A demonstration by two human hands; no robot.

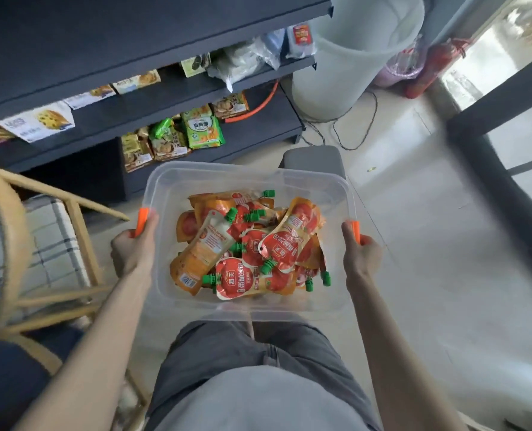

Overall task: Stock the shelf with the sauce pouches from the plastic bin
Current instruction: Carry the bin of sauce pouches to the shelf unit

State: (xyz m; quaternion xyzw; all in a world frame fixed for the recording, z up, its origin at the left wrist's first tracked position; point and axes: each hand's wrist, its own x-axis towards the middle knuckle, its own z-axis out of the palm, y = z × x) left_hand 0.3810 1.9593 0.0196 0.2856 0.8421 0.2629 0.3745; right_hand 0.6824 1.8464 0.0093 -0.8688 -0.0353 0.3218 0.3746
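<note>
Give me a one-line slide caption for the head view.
Left hand and right hand hold a clear bin of sauce pouches before the snack shelf.

1. Illumination: bright daylight enters through the glazing point(519, 32) at upper right, which is overexposed, its detail washed out.
2. Glare: the pale floor tiles point(445, 244) beside that glazing reflect strongly; tiles farther off read flat and even.
3. Shadows: soft-edged throughout. The dark shelf point(134, 35) reads dim, and the recess under its lowest board is near black.
4. Reflections: the clear plastic bin point(227, 175) carries faint white highlights on its walls; the sauce pouches point(267, 247) inside are evenly lit, print legible.
5. Blur: smear on the wooden chair point(79, 231) at left and on the shelved packets point(202, 129); the centre is sharpest.
6. Distortion: wide-angle; straight lines lean and stretch toward the frame edges.
</note>
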